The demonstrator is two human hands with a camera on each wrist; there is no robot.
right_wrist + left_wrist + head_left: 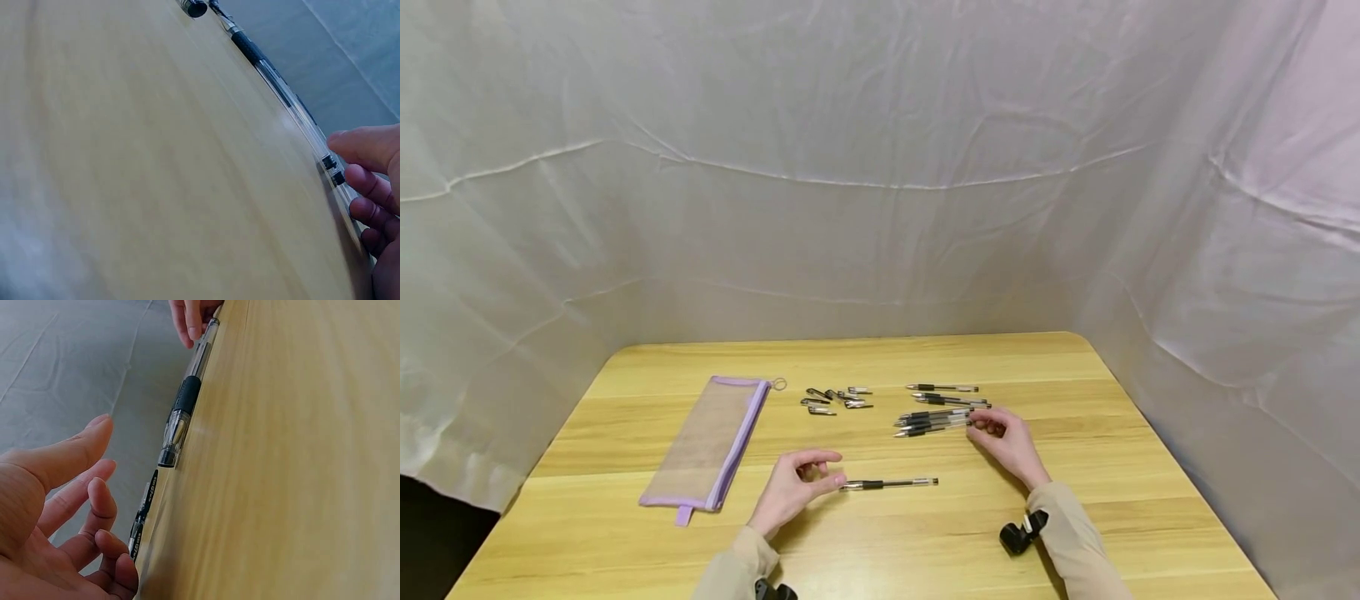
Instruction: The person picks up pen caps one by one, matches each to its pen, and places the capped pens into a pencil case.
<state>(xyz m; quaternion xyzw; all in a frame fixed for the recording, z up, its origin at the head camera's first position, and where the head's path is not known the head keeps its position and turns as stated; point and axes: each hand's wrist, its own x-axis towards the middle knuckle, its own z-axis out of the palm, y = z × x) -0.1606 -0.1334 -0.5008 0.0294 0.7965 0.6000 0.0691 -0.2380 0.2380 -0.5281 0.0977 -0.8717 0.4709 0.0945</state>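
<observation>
A gel pen (887,483) with a clear barrel and dark grip lies near the front of the table, a clear cap over its left end. Beside that end is my left hand (793,487), thumb and fingers apart; the left wrist view shows nothing between them. Several uncapped gel pens (934,422) lie in a group further back on the right, tips pointing left. My right hand (1011,446) is at their black ends (338,179), fingers bent and thumb apart from them. Whether its fingertips touch the pens is hard to see.
Several loose pen caps (818,393) lie left of the uncapped pens. On the left is a mesh zip pouch (700,442) with purple edging. Two more uncapped pens (943,387) lie behind the group. A grey curtain (865,233) surrounds the wooden table (925,550).
</observation>
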